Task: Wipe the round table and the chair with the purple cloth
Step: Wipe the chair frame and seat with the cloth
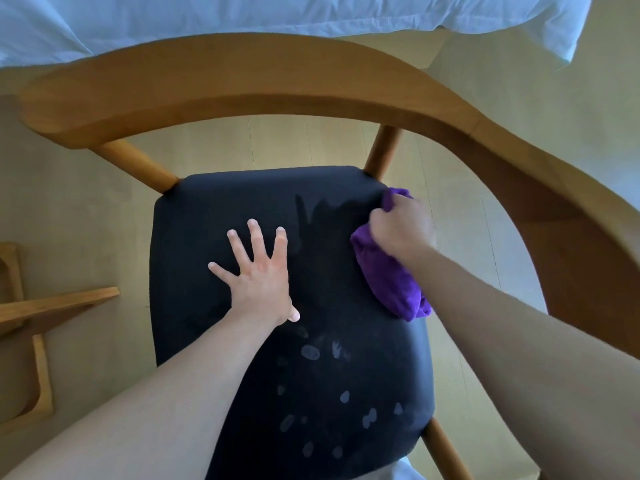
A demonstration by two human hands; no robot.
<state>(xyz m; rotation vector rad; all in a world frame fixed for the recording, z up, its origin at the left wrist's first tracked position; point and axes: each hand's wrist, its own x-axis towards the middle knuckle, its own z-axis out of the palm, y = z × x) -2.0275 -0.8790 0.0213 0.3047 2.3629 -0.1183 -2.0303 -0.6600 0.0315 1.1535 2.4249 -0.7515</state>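
Pale wood floor [277, 140] lies under you, with a bed's light-blue sheet [242, 19] along the far edge. Nearest you, the chair [242, 74] shows its dark seat [214, 216], marked with pale smudges at the near end. Your left hand [258, 271] lies flat mid-seat, fingers straight and spread wide. Farther right, your right hand [401, 226] grips the purple cloth [388, 271], bunched into a soft roll. Its long axis runs from the seat's far right corner back toward you along the right edge. Beyond, the curved wooden backrest arches across. A wooden frame [41, 306] sits at left.
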